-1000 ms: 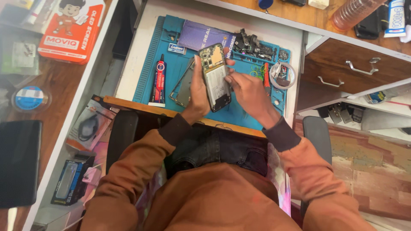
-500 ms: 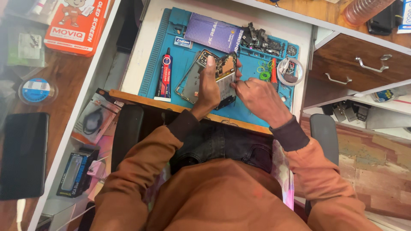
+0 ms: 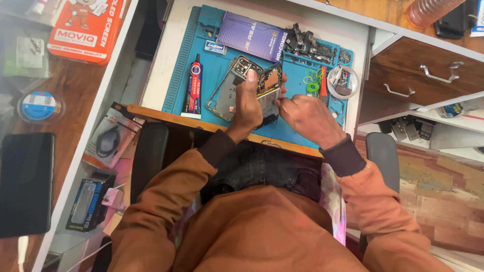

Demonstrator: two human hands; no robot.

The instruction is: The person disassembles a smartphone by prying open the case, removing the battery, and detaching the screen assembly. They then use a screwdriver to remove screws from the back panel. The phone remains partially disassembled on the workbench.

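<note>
Holding an opened phone [image 3: 268, 95] upright over the blue mat [image 3: 212, 75], the left hand [image 3: 249, 103] is closed around its left edge, with the thumb lying along the exposed inside. The right hand [image 3: 305, 116] is at the phone's right edge, its fingers pinched together near the lower part of the board; if there is a small tool or part between them, it is too small to tell. I judge that the step is fine work inside the phone, so the left hand should keep the body steady and press only on the frame, not on the board, while the right hand moves slowly and with little force. A grey back cover [image 3: 229, 90] lies flat on the mat just left of the phone, partly under the left hand. Further left stands a glue tube [image 3: 193, 83], black with a red cap end, lying along the mat. Behind, near the far edge, are a purple box [image 3: 252, 38] and a heap of dark small parts [image 3: 307, 46]. To the right are green rings [image 3: 312, 80], an orange-handled tool [image 3: 323, 80] and a roll of tape [image 3: 342, 83]. Wooden drawers [image 3: 423, 75] are beside the desk, and an orange carton [image 3: 83, 25] lies on the left table.
</note>
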